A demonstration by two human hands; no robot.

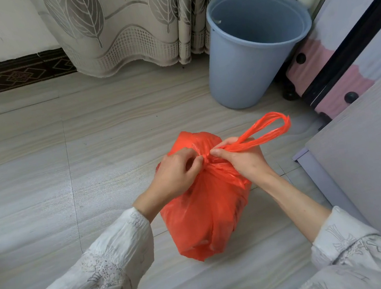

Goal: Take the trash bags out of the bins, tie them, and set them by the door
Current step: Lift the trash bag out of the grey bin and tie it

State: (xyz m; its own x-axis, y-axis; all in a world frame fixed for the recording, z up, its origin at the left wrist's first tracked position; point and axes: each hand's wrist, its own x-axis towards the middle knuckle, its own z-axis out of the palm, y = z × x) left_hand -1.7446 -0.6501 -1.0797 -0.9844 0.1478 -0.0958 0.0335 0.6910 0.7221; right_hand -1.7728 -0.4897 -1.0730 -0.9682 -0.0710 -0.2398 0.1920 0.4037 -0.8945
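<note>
A full orange trash bag (203,215) stands on the pale floor in the middle of the head view. My left hand (176,173) pinches the gathered plastic at the bag's neck from the left. My right hand (242,157) grips the neck from the right, and a twisted orange handle loop (270,129) sticks out past it to the upper right. The knot area between my hands is partly hidden by my fingers. A light blue bin (248,76) stands behind the bag at the upper right, with no bag inside it.
A patterned curtain (120,27) hangs down to the floor at the back. A pink suitcase (320,71) with black wheels leans beside the bin. A grey cabinet (368,157) fills the right side. The wood-look floor (53,162) stretches to the left.
</note>
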